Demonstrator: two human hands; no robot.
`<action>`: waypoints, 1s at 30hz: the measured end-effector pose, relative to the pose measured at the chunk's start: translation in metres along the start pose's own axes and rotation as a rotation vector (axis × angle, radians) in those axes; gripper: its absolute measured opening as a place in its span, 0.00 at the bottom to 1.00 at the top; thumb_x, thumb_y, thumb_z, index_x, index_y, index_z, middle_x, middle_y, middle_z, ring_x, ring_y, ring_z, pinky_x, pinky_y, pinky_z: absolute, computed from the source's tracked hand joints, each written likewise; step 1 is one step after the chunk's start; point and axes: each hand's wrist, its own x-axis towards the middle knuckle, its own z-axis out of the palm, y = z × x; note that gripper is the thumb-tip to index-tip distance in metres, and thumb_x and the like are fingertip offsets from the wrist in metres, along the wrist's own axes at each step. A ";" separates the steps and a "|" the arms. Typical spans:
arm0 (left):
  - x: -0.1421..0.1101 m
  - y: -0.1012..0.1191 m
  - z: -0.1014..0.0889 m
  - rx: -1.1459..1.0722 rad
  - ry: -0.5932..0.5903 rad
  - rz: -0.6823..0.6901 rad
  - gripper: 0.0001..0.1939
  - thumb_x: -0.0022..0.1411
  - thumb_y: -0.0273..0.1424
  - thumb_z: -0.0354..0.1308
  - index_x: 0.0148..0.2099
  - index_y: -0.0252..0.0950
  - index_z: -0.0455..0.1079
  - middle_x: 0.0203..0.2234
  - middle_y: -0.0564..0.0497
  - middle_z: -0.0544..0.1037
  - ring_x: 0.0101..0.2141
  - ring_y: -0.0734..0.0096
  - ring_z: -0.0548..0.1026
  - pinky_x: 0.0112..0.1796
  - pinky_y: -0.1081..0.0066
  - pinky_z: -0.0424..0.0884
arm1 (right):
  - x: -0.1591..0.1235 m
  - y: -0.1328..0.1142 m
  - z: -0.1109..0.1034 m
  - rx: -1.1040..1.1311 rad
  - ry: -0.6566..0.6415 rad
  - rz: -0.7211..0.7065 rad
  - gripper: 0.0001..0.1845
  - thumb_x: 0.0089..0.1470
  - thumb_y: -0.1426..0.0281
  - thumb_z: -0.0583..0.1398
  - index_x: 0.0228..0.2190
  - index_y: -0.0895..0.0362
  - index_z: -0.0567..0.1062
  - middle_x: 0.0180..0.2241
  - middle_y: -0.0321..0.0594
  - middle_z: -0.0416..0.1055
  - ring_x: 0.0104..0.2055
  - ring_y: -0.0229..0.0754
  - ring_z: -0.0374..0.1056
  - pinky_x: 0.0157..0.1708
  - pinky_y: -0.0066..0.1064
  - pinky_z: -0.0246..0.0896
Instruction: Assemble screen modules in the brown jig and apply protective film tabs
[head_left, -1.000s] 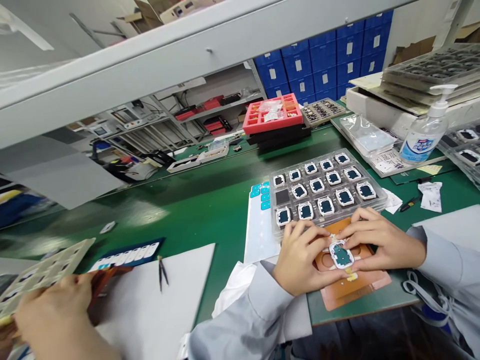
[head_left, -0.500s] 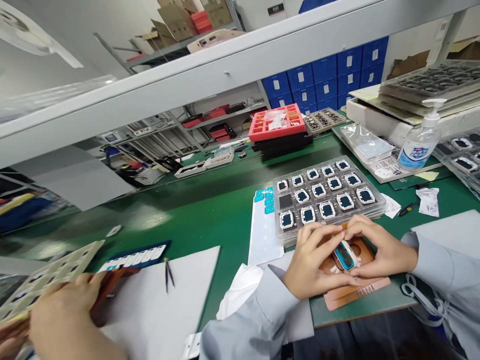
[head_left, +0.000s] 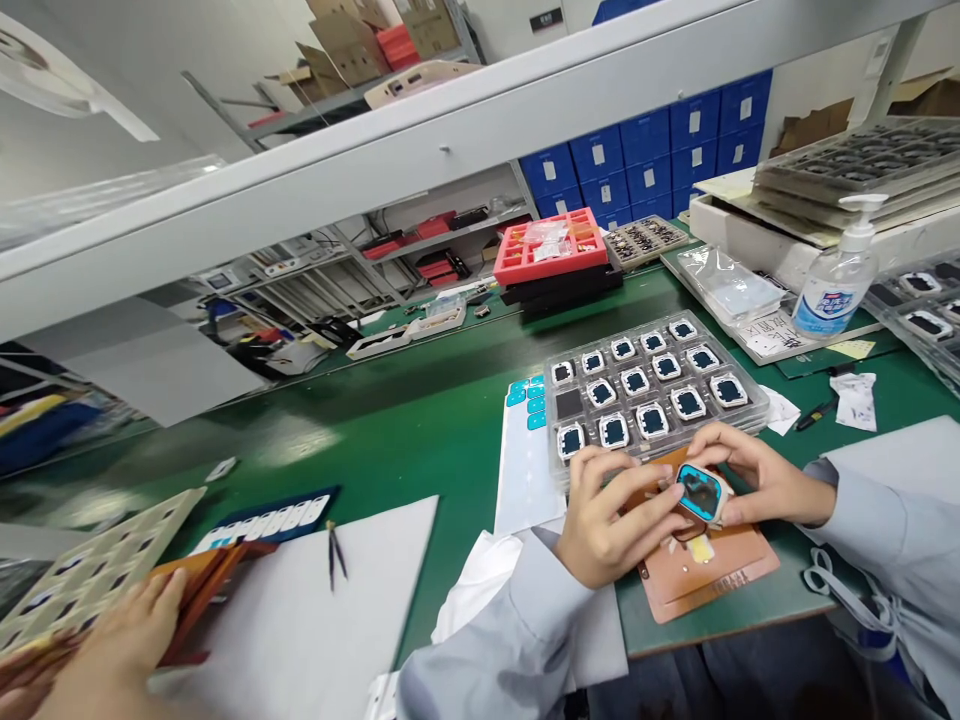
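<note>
Both my hands hold a small white-framed module with a cyan rim and dark centre [head_left: 701, 492] just above a tan-orange silicone mat [head_left: 709, 575]. My left hand [head_left: 611, 520] grips its near side, and my right hand [head_left: 754, 475] pinches its far edge. A small yellow tab [head_left: 701, 549] lies on the mat below. Behind my left hand is a clear tray [head_left: 652, 390] holding several white-framed modules with dark-teal centres. One tray pocket holds a plain dark square. A co-worker's hand [head_left: 112, 645] at the lower left holds an orange sheet.
A white sheet [head_left: 300, 600] with black tweezers [head_left: 335, 553] lies left of my hands. A blue-and-white strip card [head_left: 527, 465] borders the tray. A sanitizer pump bottle [head_left: 836, 282], stacked trays and a red foam tray [head_left: 551, 245] stand beyond. A grey shelf beam [head_left: 375, 150] crosses overhead.
The module has turned over between my hands, from teal face up to its cyan-rimmed dark side showing, and has risen off the mat. The yellow tab now shows on the mat.
</note>
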 end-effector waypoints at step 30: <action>-0.036 -0.130 -0.004 0.406 -0.370 -1.373 0.24 0.62 0.42 0.60 0.58 0.42 0.66 0.57 0.42 0.73 0.57 0.49 0.64 0.52 0.49 0.64 | 0.024 -0.009 -0.016 -0.534 0.134 -0.166 0.25 0.53 0.56 0.67 0.49 0.50 0.67 0.45 0.45 0.75 0.47 0.51 0.74 0.42 0.36 0.73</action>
